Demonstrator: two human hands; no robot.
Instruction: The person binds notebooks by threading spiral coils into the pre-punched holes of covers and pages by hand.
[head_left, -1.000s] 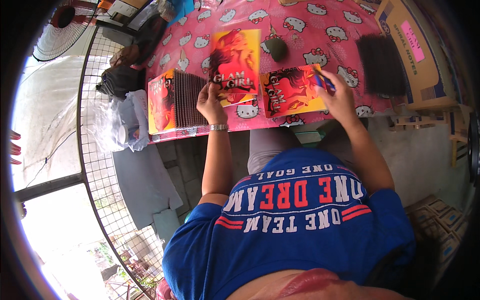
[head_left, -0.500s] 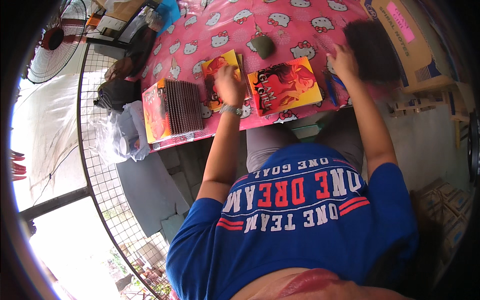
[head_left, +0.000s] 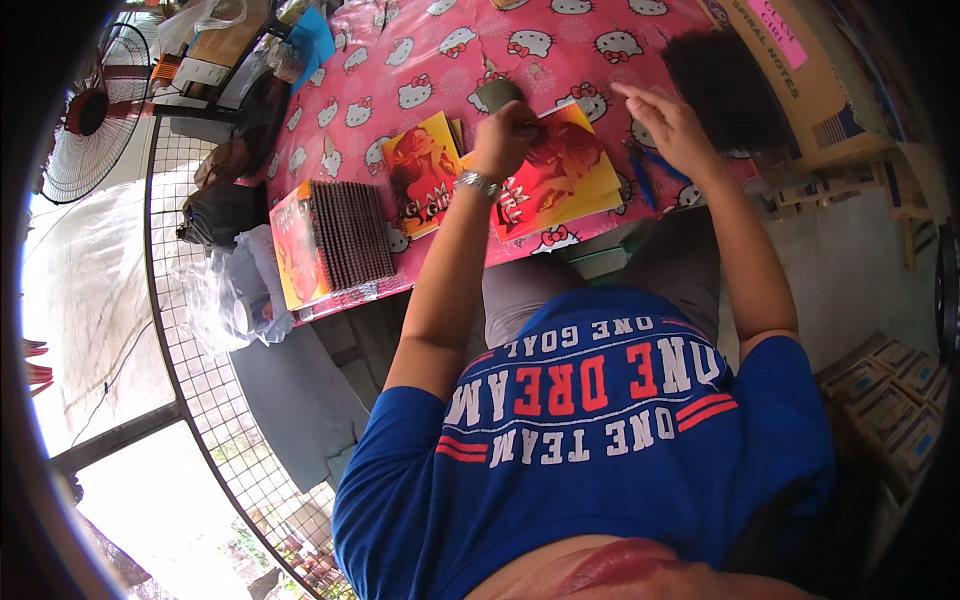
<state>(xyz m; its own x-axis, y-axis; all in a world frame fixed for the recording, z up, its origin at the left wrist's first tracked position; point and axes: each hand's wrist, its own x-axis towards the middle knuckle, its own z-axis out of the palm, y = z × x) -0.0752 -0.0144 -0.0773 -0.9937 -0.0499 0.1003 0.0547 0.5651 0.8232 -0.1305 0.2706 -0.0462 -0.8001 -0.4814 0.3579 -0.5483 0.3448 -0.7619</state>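
Prob. positioning notebook (head_left: 562,178) nr front edge of table (head_left: 555,82): L hand (head_left: 505,138) grip unclear, R hand (head_left: 672,128) released; next needs firm pinch.

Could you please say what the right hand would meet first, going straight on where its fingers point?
The right hand seems to have a free way well across the pink cat-print tablecloth, though its height is unclear.

L hand (head_left: 503,140) off L notebook (head_left: 418,172), now at R notebook (head_left: 575,172), contact unclear
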